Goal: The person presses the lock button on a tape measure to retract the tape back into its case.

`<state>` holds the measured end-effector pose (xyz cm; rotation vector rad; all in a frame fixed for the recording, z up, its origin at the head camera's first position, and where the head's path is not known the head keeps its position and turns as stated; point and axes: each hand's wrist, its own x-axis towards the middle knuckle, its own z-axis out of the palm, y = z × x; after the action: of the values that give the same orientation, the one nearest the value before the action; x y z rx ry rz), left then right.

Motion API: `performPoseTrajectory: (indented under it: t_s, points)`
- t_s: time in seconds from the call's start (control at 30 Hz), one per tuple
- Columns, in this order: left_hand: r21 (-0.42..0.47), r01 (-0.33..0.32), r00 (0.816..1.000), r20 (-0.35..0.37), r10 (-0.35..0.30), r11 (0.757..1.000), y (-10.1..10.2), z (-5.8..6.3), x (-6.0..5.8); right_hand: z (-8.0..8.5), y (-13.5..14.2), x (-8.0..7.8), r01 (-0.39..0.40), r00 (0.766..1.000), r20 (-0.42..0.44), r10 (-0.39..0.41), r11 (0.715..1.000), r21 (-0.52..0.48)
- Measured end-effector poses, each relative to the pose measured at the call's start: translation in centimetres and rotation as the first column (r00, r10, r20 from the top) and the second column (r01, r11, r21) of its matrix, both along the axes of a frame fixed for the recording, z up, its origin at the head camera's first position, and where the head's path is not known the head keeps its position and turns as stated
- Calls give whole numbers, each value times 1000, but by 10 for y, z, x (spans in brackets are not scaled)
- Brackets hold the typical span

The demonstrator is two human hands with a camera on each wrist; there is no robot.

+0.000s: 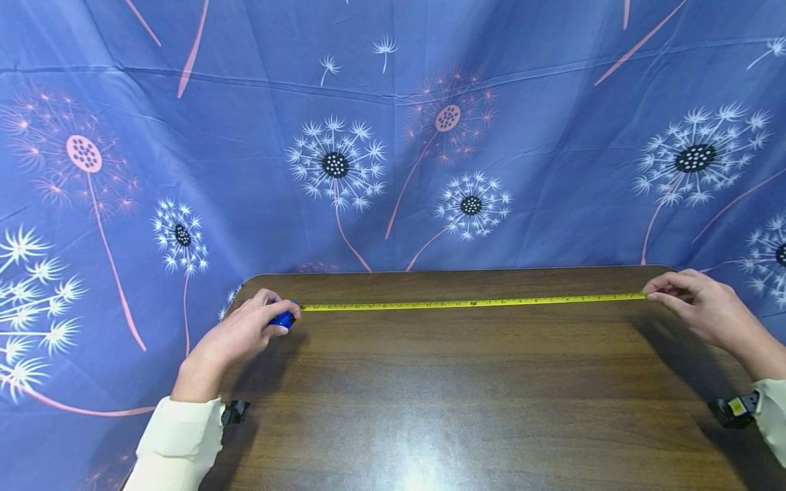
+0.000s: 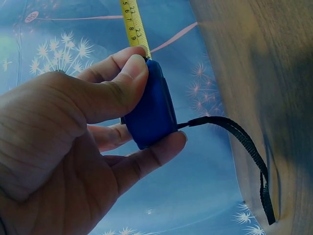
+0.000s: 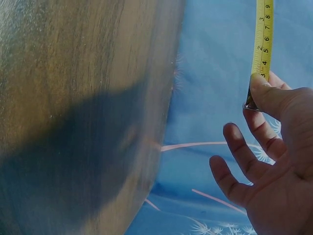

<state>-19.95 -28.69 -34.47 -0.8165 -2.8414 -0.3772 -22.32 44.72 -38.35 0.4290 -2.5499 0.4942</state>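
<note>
My left hand (image 1: 242,327) grips the blue case of a tape measure (image 2: 149,107) over the table's far left part. A black wrist strap (image 2: 239,134) dangles from the case. From its mouth the yellow blade (image 1: 473,304) runs straight across to the right, showing about 23 inches at the case in the left wrist view. At the other end my right hand (image 1: 706,307) pinches the blade's tip between thumb and index finger, the metal end hook (image 3: 250,104) just showing below the thumb. Its other fingers (image 3: 239,147) are spread loosely.
The brown wooden table (image 1: 430,395) has rounded far corners. Right behind its back edge hangs a blue cloth (image 1: 393,150) printed with dandelions, which also drops along the left side. Black wrist cameras (image 1: 235,412) sit at both cuffs.
</note>
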Motion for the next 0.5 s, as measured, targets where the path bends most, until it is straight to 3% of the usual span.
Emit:
performPoseTrajectory:
  t_s: [0.2, 0.5]
  points:
    - [14, 21, 999, -43, -21, 1000, 0, 0, 0, 0, 0, 0, 5, 1000, 2, -5, 1000, 3]
    - [32, 46, 996, -77, -43, 998, -1, -4, -1, -3, 3, 0, -50, 998, -35, 49, 998, -34]
